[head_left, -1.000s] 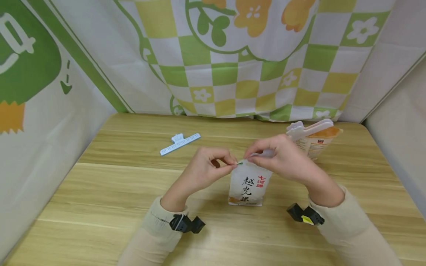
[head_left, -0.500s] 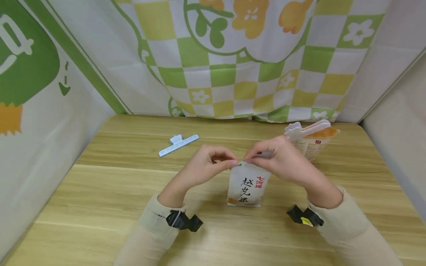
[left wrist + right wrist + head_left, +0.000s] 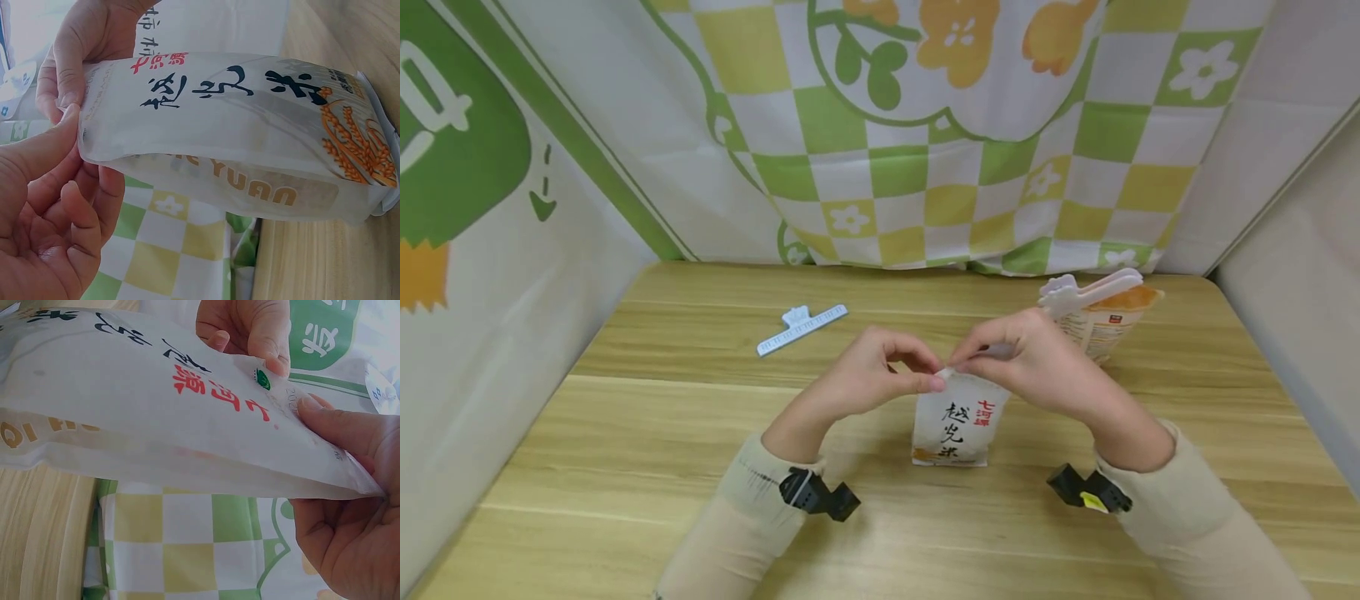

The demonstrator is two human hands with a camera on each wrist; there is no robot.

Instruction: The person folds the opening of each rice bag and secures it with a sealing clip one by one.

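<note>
A white paper-like rice bag (image 3: 958, 425) with black and red characters stands upright on the wooden table. My left hand (image 3: 868, 375) pinches the left end of its top edge between thumb and fingers. At the right end of that edge, my right hand (image 3: 1052, 371) pinches the bag too, hiding the corner. Seen from the left wrist, the bag (image 3: 219, 94) has orange grain ears printed near its base and its side fold spreads. A small green mark (image 3: 262, 379) shows near the top edge in the right wrist view, close to the left thumb.
A light blue bag clip (image 3: 802, 327) lies flat on the table (image 3: 647, 467) at the back left. Behind my right hand stands an orange and white bag (image 3: 1116, 321) with a pale pink clip (image 3: 1093, 292) across its top. A checked curtain (image 3: 895, 171) hangs at the rear.
My left thumb and fingers have shifted slightly right along the bag's top edge, covering the green mark in the head view. The right hand stays nearly where it was.
</note>
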